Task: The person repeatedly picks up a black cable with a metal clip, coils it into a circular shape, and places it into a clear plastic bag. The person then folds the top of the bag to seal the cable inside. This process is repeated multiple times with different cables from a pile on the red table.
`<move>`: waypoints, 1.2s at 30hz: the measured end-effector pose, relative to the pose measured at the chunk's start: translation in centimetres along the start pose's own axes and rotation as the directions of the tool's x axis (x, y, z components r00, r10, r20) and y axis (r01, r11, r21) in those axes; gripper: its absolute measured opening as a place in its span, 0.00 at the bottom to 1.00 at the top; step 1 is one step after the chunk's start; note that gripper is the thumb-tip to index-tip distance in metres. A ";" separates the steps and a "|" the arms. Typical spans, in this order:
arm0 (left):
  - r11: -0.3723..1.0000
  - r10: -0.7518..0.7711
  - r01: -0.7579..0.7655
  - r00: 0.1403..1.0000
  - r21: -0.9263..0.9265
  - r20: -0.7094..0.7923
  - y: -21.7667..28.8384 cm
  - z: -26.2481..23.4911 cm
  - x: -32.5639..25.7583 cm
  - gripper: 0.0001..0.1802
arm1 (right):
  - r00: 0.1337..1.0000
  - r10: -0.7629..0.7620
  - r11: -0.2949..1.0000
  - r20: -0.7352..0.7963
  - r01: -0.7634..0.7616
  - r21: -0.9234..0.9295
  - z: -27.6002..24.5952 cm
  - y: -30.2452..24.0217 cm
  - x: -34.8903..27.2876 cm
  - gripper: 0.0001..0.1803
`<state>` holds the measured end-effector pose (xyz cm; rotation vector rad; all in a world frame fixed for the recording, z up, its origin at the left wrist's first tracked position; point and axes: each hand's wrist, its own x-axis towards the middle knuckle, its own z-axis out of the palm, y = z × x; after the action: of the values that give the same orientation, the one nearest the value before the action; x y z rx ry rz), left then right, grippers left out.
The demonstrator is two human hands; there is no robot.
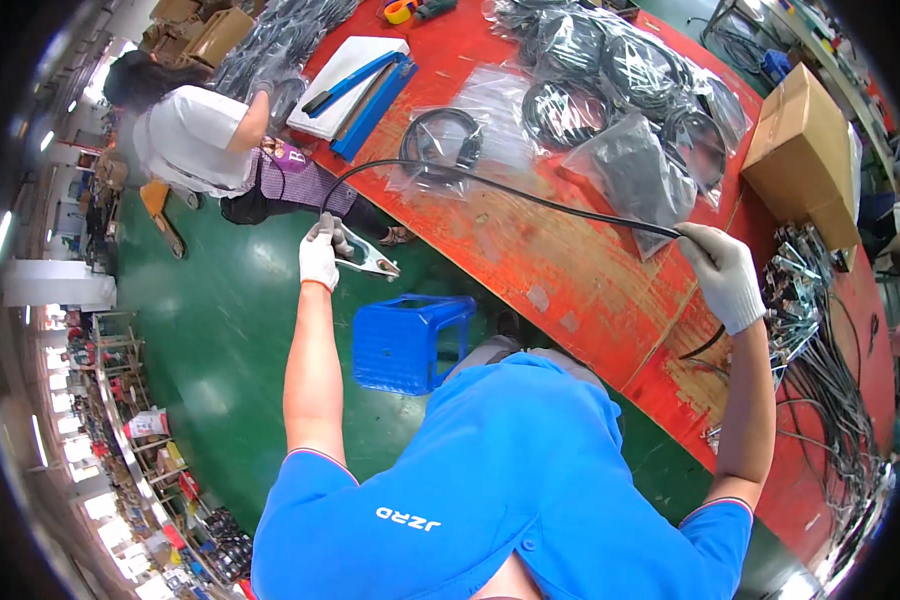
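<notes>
My left hand (319, 254), in a white knit glove, is closed around a silver metal clamp (375, 262) where a black cable (533, 194) meets it. From there the cable arcs over the table's near edge to my right hand (727, 277). That hand, gloved too, has its fingers closed on the cable at the table's right part. A short dark cable length (703, 345) shows below the right hand. Close to the cable lie a bagged cable coil (440, 142) and a plastic bag with dark contents (635, 170).
The worn red table (530, 262) holds several bagged cable coils (570, 110), a blue paper cutter (370, 100) and a cardboard box (805, 150). Clamps with cables (805, 290) are heaped at right. A blue stool (395, 345) stands on the green floor. Another person (195, 135) works at far left.
</notes>
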<state>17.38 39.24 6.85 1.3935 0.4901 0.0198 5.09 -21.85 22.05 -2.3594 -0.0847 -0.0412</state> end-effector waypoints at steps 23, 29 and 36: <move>0.952 -0.250 0.100 0.800 0.290 0.546 -0.5 28.7 -17.1 0.20 | 0.801 -0.413 0.902 0.434 0.294 0.316 8.9 -1.0 4.7 0.16; 0.870 -0.493 0.335 0.570 0.361 0.658 -0.9 29.8 -14.8 0.17 | 0.970 -0.186 0.982 0.155 0.181 0.045 7.8 0.0 4.9 0.19; 0.780 -0.585 0.522 0.412 0.345 0.699 0.0 30.7 -15.0 0.22 | 0.937 -0.332 0.943 0.112 0.329 0.045 8.9 1.8 5.2 0.18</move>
<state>14.37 6.13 14.53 1.0939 0.1760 -1.1544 10.41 -16.61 14.71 -2.2957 -0.5365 -0.0631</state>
